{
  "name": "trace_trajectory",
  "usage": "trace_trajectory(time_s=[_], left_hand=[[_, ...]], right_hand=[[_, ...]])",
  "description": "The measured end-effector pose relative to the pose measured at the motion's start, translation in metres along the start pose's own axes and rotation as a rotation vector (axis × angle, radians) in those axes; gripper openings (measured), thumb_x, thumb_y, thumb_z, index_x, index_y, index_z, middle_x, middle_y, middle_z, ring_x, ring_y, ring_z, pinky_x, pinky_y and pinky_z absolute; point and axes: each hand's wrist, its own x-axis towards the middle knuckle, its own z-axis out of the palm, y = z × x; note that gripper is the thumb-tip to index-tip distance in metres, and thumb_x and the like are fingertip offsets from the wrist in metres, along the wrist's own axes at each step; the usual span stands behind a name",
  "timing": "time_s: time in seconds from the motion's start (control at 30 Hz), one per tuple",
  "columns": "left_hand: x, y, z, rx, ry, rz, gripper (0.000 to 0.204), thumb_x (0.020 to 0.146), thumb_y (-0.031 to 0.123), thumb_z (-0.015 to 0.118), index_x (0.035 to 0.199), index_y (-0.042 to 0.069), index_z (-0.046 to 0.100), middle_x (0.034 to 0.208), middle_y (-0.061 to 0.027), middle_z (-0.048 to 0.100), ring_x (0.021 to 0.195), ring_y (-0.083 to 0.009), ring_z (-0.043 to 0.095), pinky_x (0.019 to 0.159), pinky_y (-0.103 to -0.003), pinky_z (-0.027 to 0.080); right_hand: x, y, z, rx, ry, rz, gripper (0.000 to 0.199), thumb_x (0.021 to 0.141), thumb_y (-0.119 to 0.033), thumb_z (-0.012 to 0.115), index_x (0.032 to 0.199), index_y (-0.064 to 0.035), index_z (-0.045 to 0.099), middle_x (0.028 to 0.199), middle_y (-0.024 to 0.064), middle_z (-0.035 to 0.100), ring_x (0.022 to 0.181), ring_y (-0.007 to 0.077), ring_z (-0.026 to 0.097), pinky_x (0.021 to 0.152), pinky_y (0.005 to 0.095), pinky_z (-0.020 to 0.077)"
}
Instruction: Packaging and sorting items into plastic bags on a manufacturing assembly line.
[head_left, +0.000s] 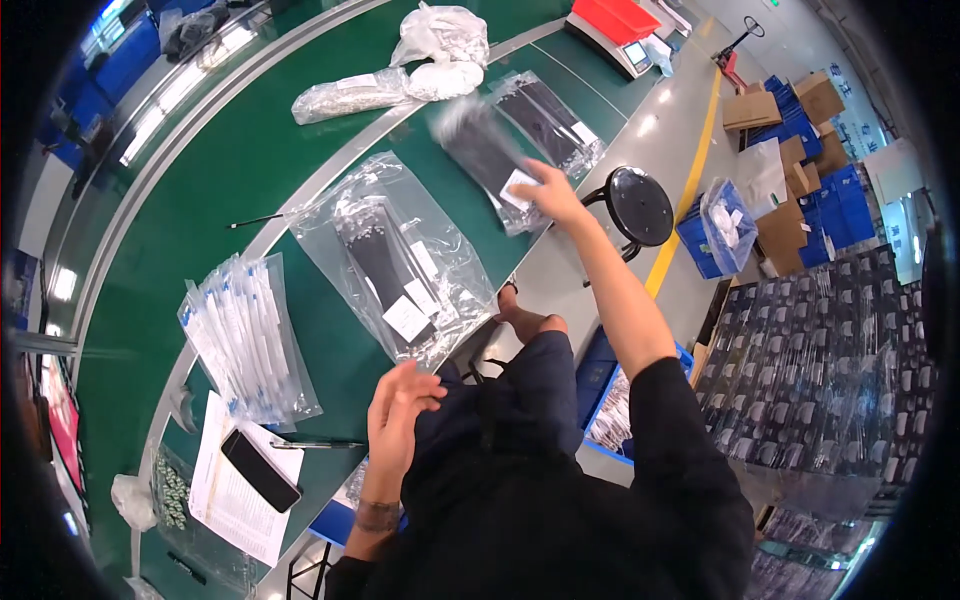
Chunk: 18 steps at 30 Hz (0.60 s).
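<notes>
Right hand (pixel 548 192) grasps a clear bag of black parts (pixel 485 155), blurred, at upper centre; left hand (pixel 398 412), released, hovers at lower centre beside the green counter (pixel 215 190).

Table (pixel 250 170) runs from 7 to 1 o'clock. Bag stack (pixel 400 260) lies at centre on it. A blurred bag (pixel 485 160) is held by the right hand (pixel 550 195) at 1 o'clock, just before another bag (pixel 555 120). Sleeve pile (pixel 245 340) sits at 9 o'clock of the stack; phone (pixel 260 470) on paper (pixel 235 495) at 7. Left hand (pixel 395 420) sits at 6, off the table edge. Stool (pixel 640 205) stands right of the table.
</notes>
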Motion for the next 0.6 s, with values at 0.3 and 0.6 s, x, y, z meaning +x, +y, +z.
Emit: trace_trajectory(time_s=[0.3, 0.6], left_hand=[[-0.001, -0.004, -0.030, 0.090, 0.248, -0.013, 0.028, 0.101, 0.014, 0.049, 0.125, 0.000, 0.054, 0.106, -0.0116, 0.064, 0.092, -0.0207, 0.061, 0.076, -0.031, 0.047], [0.024, 0.006, -0.039, 0.056, 0.407, 0.037, 0.021, 0.099, 0.012, 0.053, 0.116, 0.000, 0.057, 0.099, -0.0093, 0.065, 0.087, -0.0173, 0.063, 0.074, -0.030, 0.050]], right_hand=[[0.021, 0.019, 0.034, -0.649, 0.482, -0.319, 0.044, 0.077, -0.022, 0.074, 0.117, -0.0058, 0.065, 0.116, 0.0197, 0.063, 0.104, 0.0370, 0.062, 0.092, 0.0436, 0.0499], [-0.160, -0.040, 0.161, -0.624, -0.240, -0.790, 0.064, 0.073, -0.023, 0.076, 0.129, -0.0005, 0.053, 0.135, 0.0165, 0.054, 0.124, 0.0351, 0.051, 0.102, 0.0456, 0.0413]])
